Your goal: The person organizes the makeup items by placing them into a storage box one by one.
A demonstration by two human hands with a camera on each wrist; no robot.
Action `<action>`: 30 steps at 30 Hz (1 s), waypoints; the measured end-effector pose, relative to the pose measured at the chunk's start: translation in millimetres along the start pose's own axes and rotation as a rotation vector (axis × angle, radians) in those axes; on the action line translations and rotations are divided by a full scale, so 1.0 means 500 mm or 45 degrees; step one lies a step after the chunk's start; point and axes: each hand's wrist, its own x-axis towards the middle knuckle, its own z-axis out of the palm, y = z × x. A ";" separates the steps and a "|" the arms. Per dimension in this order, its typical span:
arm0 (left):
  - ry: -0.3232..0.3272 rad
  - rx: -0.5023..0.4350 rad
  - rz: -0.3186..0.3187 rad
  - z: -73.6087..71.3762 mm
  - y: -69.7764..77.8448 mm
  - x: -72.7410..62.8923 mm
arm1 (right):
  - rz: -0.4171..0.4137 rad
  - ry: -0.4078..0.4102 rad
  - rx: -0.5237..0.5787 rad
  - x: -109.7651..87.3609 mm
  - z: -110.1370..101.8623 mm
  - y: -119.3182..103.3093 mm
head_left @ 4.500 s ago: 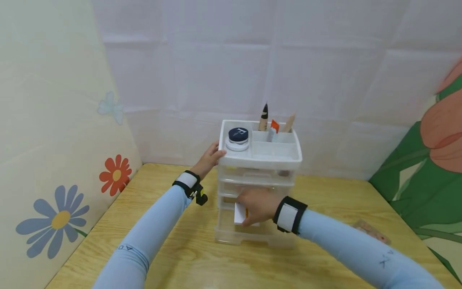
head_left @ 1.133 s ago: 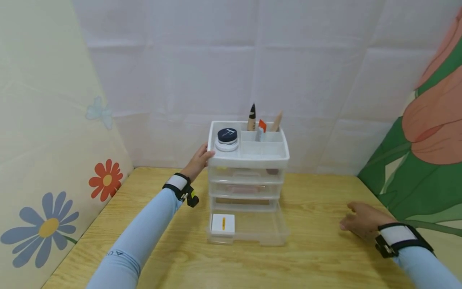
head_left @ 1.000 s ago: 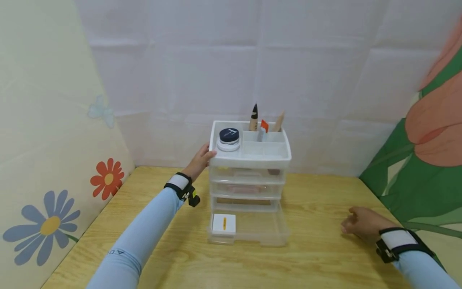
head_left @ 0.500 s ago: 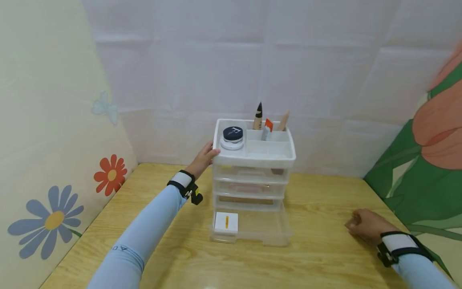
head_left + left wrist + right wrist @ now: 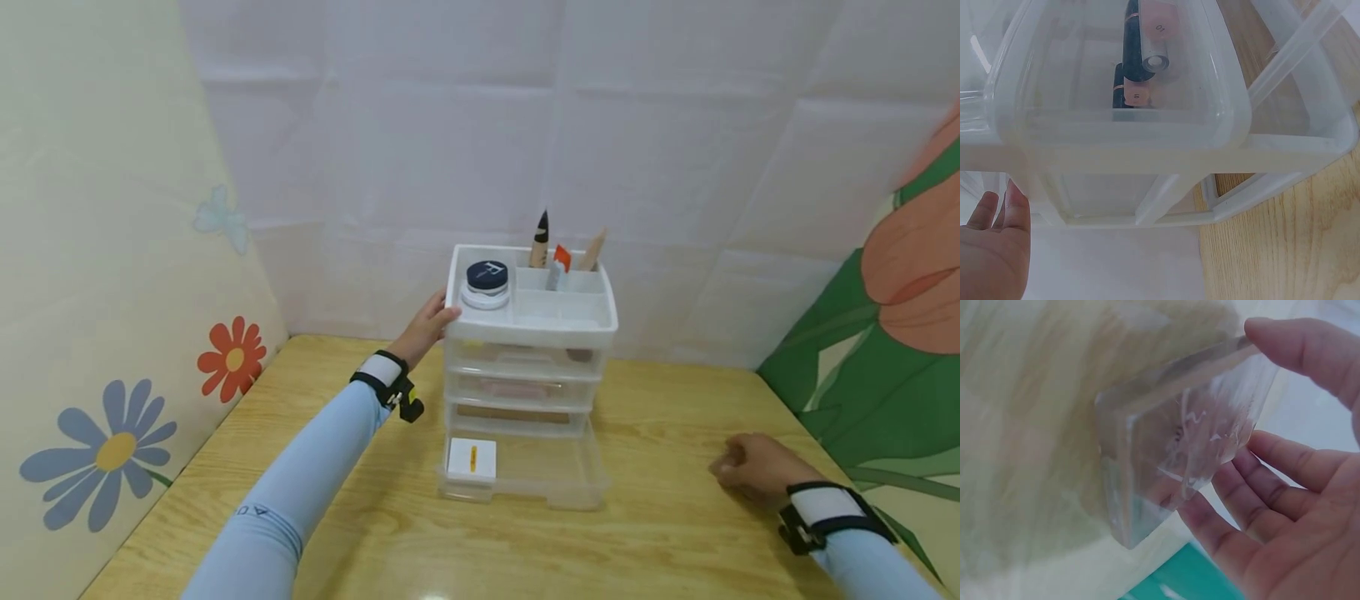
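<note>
A white drawer organizer [image 5: 531,333] stands mid-table, its clear bottom drawer [image 5: 540,467] pulled out. My left hand [image 5: 423,329] holds the organizer's upper left corner, thumb at the rim and fingers along the side. A small white box [image 5: 472,458] with an orange mark lies at the left of that drawer. At the right of the table, my right hand [image 5: 761,468] pinches a clear flat case [image 5: 1179,437] with pinkish-brown contents. The right wrist view shows the thumb on its upper edge and fingers underneath; from the head view the hand hides it.
On the organizer's top tray are a dark-lidded round compact [image 5: 487,279], a black-tipped beige pen [image 5: 540,240], an orange-ended tube [image 5: 559,268] and a beige tube [image 5: 593,250]. Dark and pink cosmetic tubes [image 5: 1141,50] show through its side. A white cloth [image 5: 637,125] hangs behind the table.
My right hand has left the white box in the bottom drawer and moved right to the clear flat case. In the last second its fingers have drawn in. My left hand has stayed on the organizer.
</note>
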 end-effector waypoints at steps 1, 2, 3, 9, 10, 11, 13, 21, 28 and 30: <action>0.000 0.001 -0.003 0.000 0.000 0.000 | -0.012 0.007 0.008 -0.001 -0.001 -0.008; 0.001 0.004 -0.004 0.000 -0.001 0.000 | -0.034 0.022 0.011 -0.002 -0.002 -0.017; 0.002 0.009 -0.006 0.000 -0.001 0.000 | -0.060 0.037 0.009 -0.002 -0.004 -0.027; -0.007 0.023 0.004 -0.001 -0.003 -0.002 | -0.291 0.144 -0.037 -0.003 -0.026 -0.103; -0.009 0.022 0.006 -0.001 -0.003 -0.002 | -0.338 0.161 -0.045 -0.004 -0.030 -0.119; -0.009 0.021 0.006 0.000 -0.002 -0.002 | -0.375 0.177 -0.049 -0.007 -0.035 -0.138; -0.008 0.025 0.005 0.000 -0.002 -0.002 | -0.444 0.201 -0.059 -0.010 -0.045 -0.176; -0.005 0.013 0.006 -0.001 -0.001 -0.002 | -0.590 0.215 -0.093 -0.036 -0.086 -0.322; -0.009 0.020 0.010 0.000 0.002 -0.004 | -0.833 0.159 -0.076 -0.039 -0.089 -0.423; -0.005 0.018 0.002 0.002 0.003 -0.004 | -0.877 0.124 -0.078 -0.035 -0.082 -0.447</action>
